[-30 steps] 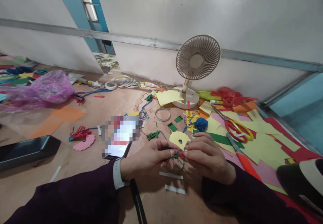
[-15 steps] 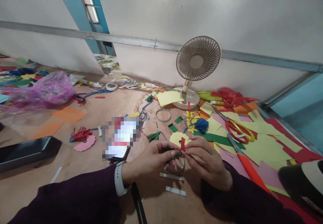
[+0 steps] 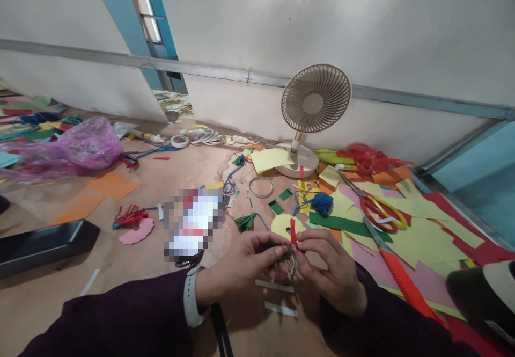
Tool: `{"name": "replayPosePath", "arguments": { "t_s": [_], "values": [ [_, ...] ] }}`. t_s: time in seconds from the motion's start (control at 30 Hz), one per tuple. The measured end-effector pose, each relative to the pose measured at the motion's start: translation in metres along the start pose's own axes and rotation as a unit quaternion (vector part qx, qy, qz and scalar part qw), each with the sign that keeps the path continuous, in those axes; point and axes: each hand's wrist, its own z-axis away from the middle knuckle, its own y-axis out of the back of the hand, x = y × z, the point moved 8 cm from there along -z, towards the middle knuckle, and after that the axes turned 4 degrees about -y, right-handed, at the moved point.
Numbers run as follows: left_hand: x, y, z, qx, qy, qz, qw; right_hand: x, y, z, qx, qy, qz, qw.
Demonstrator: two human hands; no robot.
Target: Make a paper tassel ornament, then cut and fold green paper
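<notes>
My left hand (image 3: 251, 257) is closed on a metal ring (image 3: 293, 270), with its thumb pressed where green paper (image 3: 285, 254) covers part of the ring. A short red paper strip (image 3: 293, 231) stands up from the ring beside the green part. Fingertips of my right hand (image 3: 328, 271) pinch this strip at its lower end. Just beyond my fingers lies a scalloped yellow paper piece (image 3: 278, 221) with a hole. Two white strips (image 3: 280, 309) rest on the table below the ring. Part of the ring is hidden behind my fingers.
A phone (image 3: 195, 220) with a blurred screen lies left of my hands. Scissors (image 3: 380, 209) and an orange-handled cutting tool (image 3: 402, 271) rest on coloured paper at right. Behind stand a fan (image 3: 316, 99) and another metal ring (image 3: 260, 187). A dark object (image 3: 466, 287) sits at far right.
My right fingers have shifted slightly on the red strip, and the ring has turned to a narrower angle. The whole view has tipped up a little.
</notes>
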Motion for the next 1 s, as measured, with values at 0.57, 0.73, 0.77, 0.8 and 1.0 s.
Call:
{"name": "replayPosePath", "arguments": {
  "t_s": [0.57,0.73,0.77,0.8,1.0],
  "values": [
    [0.003,-0.008,0.006,-0.022,-0.013,-0.047,0.999,0.033,-0.005,0.015,0.019,-0.171,-0.080,0.982],
    [0.006,-0.005,0.005,-0.013,-0.027,-0.049,0.998,0.051,-0.001,0.011,0.003,-0.268,-0.122,0.956],
    [0.005,-0.004,0.004,-0.012,-0.022,-0.044,0.999,0.054,-0.001,0.010,-0.014,-0.284,-0.129,0.950],
    [0.004,-0.003,0.004,-0.013,-0.018,-0.037,0.999,0.057,-0.002,0.009,-0.033,-0.295,-0.137,0.945],
    [0.009,-0.007,0.002,-0.032,0.013,0.071,0.997,0.053,-0.021,0.009,-0.183,-0.294,-0.291,0.892]
  ]
}}
